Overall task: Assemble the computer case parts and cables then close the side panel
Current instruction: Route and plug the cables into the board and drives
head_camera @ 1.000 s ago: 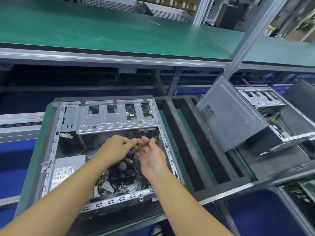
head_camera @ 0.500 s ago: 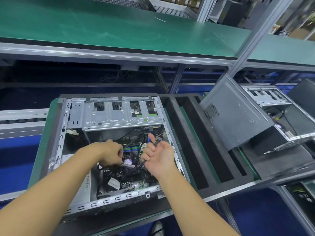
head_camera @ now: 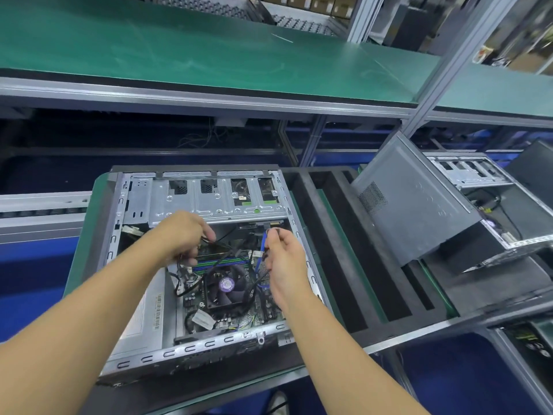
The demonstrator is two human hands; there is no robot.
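The open grey steel computer case (head_camera: 209, 344) lies on its side on the green-edged tray (head_camera: 85, 241). Its grey sheet-metal side panel (head_camera: 413, 211) leans well apart at the right, not yet fitted. Both hands have just risen toward the silver drive cage (head_camera: 209, 205), so I judge cabling is midway. The left hand (head_camera: 182, 235) curls round thin black cables (head_camera: 178, 278). The right hand (head_camera: 284, 259) pinches the flat blue data cable (head_camera: 263, 247) near its upper end.

Silver-grey over the computer case (head_camera: 209, 202). Inside, one blue cable (head_camera: 262, 247) among black cables (head_camera: 178, 280), a black fan (head_camera: 224, 287) with purple hub. Green on the table (head_camera: 85, 235); dark grey, with a dotted vent patch, on the side panel (head_camera: 419, 211).
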